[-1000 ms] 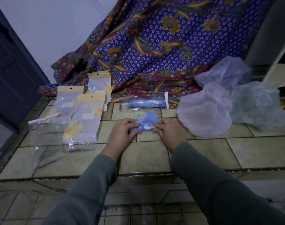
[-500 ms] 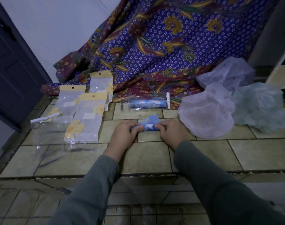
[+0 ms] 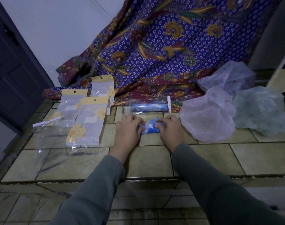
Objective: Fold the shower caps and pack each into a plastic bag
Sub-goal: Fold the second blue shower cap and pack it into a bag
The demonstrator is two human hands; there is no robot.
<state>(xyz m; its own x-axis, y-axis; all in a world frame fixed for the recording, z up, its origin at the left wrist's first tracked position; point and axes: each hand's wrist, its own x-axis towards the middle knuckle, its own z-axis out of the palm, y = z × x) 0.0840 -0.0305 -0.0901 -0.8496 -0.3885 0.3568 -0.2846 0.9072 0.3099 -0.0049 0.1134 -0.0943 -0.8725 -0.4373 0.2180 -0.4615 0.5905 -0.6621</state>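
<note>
Blue-and-white shower cap (image 3: 150, 128) is being rolled tight, gripped at each end by left hand (image 3: 128, 129) and right hand (image 3: 169, 129); next, an empty plastic bag (image 3: 86, 122) is needed.

Both ends of the rolled blue cap (image 3: 150, 128) are buried under fingers; batik cloth (image 3: 171, 46) runs off the top edge.

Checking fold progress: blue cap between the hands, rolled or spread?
Rolled: the blue shower cap is a tight tube, gripped by left hand and right hand.
</note>
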